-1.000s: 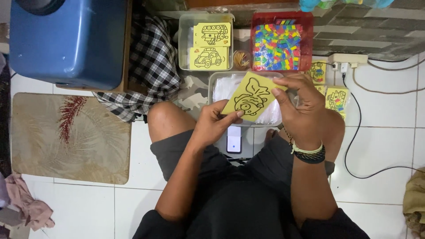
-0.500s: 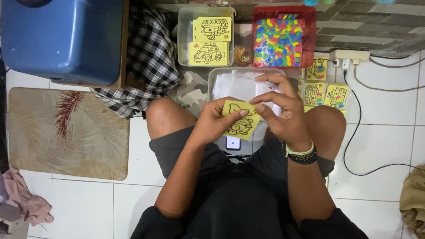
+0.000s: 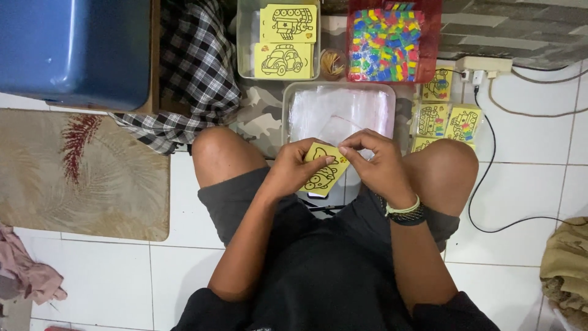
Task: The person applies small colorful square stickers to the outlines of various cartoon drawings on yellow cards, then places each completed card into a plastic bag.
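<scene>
**Yellow cartoon card, two-handed pinch**

Both hands pinch one yellow sticker card (image 3: 323,170) between the knees — left hand (image 3: 293,175) gripping its left edge, right hand (image 3: 378,164) nipping the top corner, probably to keep it flat. Just beyond sits a clear tray of plastic sleeves (image 3: 339,109). White tiled floor (image 3: 533,153) — patterned mat (image 3: 79,178) on the left.

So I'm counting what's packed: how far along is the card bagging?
Done, it seems: a few bagged cards lie right of the tray. In hand: both the left hand and right hand hold one yellow card. Left: two bare cards wait in the clear box.
</scene>
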